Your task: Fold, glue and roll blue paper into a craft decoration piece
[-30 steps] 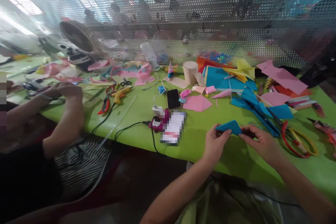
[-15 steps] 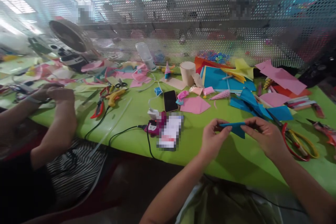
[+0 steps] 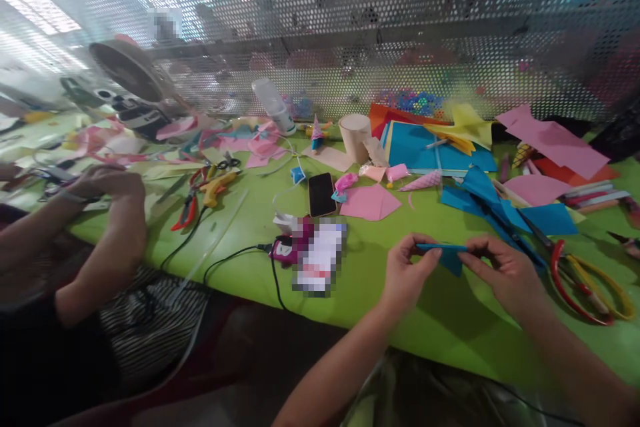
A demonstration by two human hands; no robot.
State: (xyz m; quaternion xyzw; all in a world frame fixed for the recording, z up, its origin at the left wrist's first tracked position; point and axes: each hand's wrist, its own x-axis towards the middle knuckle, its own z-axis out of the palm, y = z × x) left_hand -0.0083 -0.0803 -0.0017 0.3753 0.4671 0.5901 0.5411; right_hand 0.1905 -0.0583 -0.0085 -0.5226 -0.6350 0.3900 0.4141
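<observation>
My left hand [image 3: 407, 273] and my right hand [image 3: 503, 273] both pinch a small folded piece of blue paper [image 3: 447, 255], held just above the green table [image 3: 380, 280] near its front edge. The left fingers grip its left end, the right fingers its right end. The paper is seen nearly edge on, with a flap hanging down between my hands.
Red and yellow hoops [image 3: 587, 280] lie right of my hands, loose blue paper [image 3: 500, 203] behind them. A phone [image 3: 321, 193], pink paper [image 3: 370, 202], a tape roll [image 3: 355, 137] and a plugged-in pink device [image 3: 285, 250] sit mid-table. A co-worker's hands [image 3: 107, 183] work at the left by pliers [image 3: 187, 203].
The blue paper has been turned from showing a triangular face to lying nearly edge on between my fingers. Both hands kept their grip. The view shifted slightly.
</observation>
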